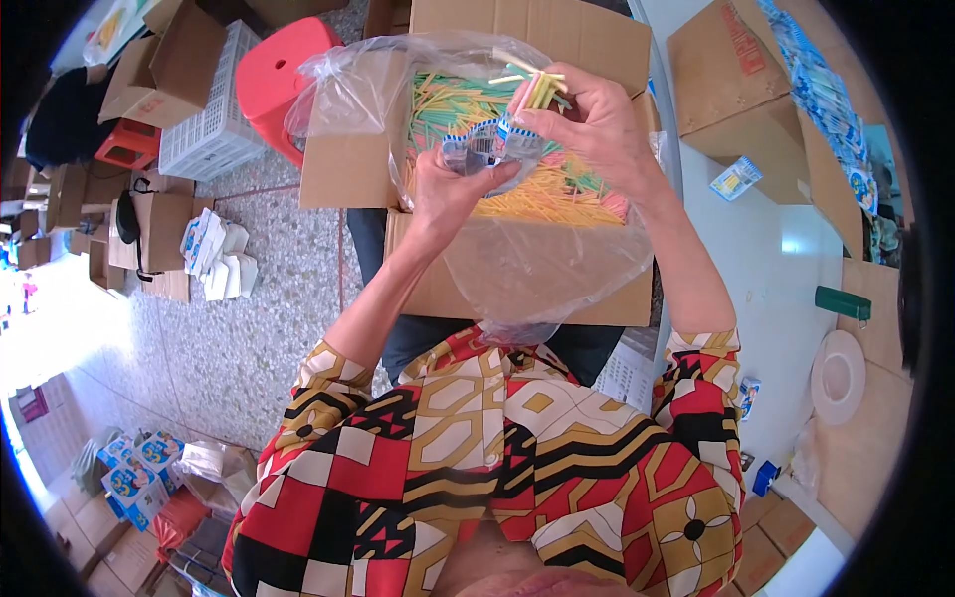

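While the patterned shirt (477,428) of the person fills the lower part of the frame, both bare hands come together at the upper centre. The left hand (448,189) holds a small packet (522,149), clear with blue print, and its fingers are closed on it, the thumb lying along the near side. Just beside it, the right hand (592,129) has its fingers pinching a bundle of thin sticks (542,92), yellow and pink, at the packet's top; I cannot tell whether some of them are inside. Under the hands, an open cardboard box (343,169) is lined with a transparent bag (348,90) and filled with loose sticks (577,204), mostly green above and orange-yellow below. At the right of the frame, a pale desk (776,328) carries another packet (736,179), and a green object (843,303) lies near its right edge. Farther, at the upper right, a brown carton (736,90) is beside many blue packets (816,90). At the upper left, a red stool (284,80) stands next to a white crate (209,114)
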A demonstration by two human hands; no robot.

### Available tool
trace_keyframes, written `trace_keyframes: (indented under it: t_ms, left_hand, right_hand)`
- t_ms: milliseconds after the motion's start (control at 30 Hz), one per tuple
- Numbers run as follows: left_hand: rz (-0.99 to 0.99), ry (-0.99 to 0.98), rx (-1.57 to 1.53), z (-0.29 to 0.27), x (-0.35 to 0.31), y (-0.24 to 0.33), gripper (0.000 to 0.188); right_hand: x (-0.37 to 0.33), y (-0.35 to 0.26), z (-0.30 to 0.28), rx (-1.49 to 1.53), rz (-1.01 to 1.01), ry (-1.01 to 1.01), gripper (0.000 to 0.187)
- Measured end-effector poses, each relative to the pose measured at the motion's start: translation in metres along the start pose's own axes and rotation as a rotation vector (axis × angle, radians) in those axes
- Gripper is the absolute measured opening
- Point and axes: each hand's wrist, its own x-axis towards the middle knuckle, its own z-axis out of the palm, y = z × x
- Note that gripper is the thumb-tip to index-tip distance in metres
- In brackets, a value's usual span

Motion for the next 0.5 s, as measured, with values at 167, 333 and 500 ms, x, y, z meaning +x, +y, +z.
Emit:
trace_keyframes:
  t_ms: [167, 333, 500]
  left_hand:
    - [0.027, -0.005, -0.049, -0.001, 0.010, 0.004, 0.023]
    - [0.012, -0.008, -0.083, -0.003, 0.015, 0.010, 0.023]
    - [0.009, -0.005, -0.060, -0.009, 0.014, 0.005, 0.024]
  right_hand:
    - [0.007, 0.003, -0.001, -0.190, 0.013, 0.015, 0.015]
    - [0.008, 0.009, 0.007, 0.027, -0.090, 0.006, 0.020]
    - [0.009, 0.015, 0.011, 0.053, -0.063, 0.022, 0.021]
